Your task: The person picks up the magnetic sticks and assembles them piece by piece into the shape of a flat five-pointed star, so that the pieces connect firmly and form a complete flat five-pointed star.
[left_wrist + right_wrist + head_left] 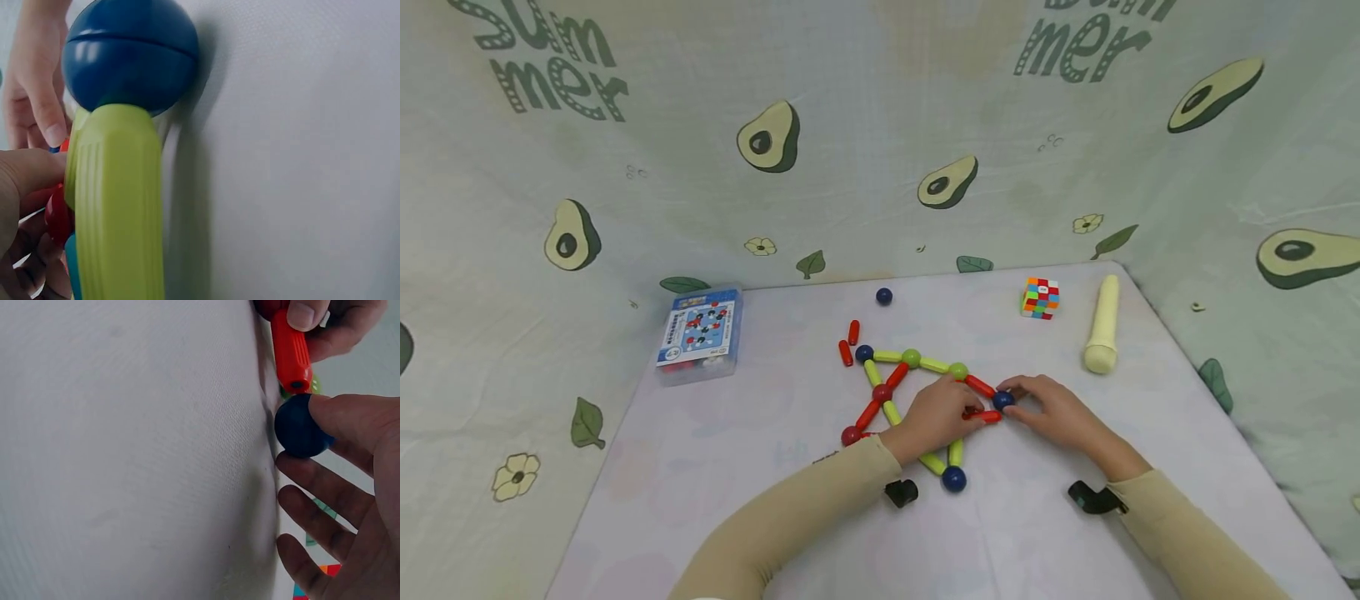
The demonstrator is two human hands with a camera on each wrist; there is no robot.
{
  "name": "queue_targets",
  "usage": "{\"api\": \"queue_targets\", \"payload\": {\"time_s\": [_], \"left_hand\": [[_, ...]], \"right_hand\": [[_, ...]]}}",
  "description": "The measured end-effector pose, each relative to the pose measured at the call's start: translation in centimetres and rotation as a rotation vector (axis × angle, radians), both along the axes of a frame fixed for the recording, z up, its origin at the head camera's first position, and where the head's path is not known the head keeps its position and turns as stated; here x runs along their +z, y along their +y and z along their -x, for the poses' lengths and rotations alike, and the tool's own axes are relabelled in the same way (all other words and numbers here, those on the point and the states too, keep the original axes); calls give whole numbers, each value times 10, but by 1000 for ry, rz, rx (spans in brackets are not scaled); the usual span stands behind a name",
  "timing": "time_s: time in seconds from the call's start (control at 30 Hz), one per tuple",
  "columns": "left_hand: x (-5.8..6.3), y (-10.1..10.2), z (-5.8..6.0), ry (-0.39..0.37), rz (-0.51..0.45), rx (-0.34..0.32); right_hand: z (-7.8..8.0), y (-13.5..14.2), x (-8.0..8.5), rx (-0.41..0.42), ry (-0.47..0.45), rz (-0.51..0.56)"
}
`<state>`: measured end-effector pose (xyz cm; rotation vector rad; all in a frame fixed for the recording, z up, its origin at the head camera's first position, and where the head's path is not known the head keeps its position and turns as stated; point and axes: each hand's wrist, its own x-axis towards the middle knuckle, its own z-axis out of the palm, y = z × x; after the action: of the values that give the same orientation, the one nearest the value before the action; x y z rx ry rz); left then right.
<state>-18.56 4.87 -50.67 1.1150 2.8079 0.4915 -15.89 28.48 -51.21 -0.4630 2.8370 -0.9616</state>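
A flat frame of magnetic rods and balls lies on the table. My left hand [934,418] reaches over its right part and pinches a red rod [291,353], whose free end points at a dark blue ball [1003,401]. That ball is pinched between thumb and fingers of my right hand [1054,414]. Another red rod [980,386] runs from a green ball [958,372] to the blue ball. Below the left hand, yellow-green rods [955,452] meet at a second blue ball [953,479]. A red ball [57,215] shows partly behind the left fingers. My left hand and sleeve hide some of the frame.
Two loose red rods [846,353] and a loose blue ball [883,297] lie beyond the frame. A plastic box [700,333] stands at the back left. At the back right are a puzzle cube [1040,298] and a cream-coloured club-shaped object [1102,325].
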Motion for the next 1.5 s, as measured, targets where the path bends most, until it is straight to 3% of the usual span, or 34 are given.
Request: {"api": "queue_targets", "payload": {"time_s": [0.3, 0.57, 0.83, 1.1, 1.2, 1.3, 1.5], "left_hand": [[-1, 1, -3, -9, -45, 88], [-4, 1, -3, -7, -76, 116], [-5, -4, -5, 35, -32, 56], [6, -29, -6, -14, -21, -22], [10, -44, 3, 18, -25, 24], [11, -62, 18, 63, -29, 115], [9, -92, 45, 79, 0, 301]], "right_hand": [[4, 1, -1, 13, 4, -16], [6, -1, 0, 28, 22, -25], [7, -3, -1, 38, 37, -22], [6, -4, -1, -8, 69, -58], [4, -7, 0, -66, 90, -85], [1, -14, 2, -111, 111, -83], [-9, -39, 11, -36, 99, -25]]}}
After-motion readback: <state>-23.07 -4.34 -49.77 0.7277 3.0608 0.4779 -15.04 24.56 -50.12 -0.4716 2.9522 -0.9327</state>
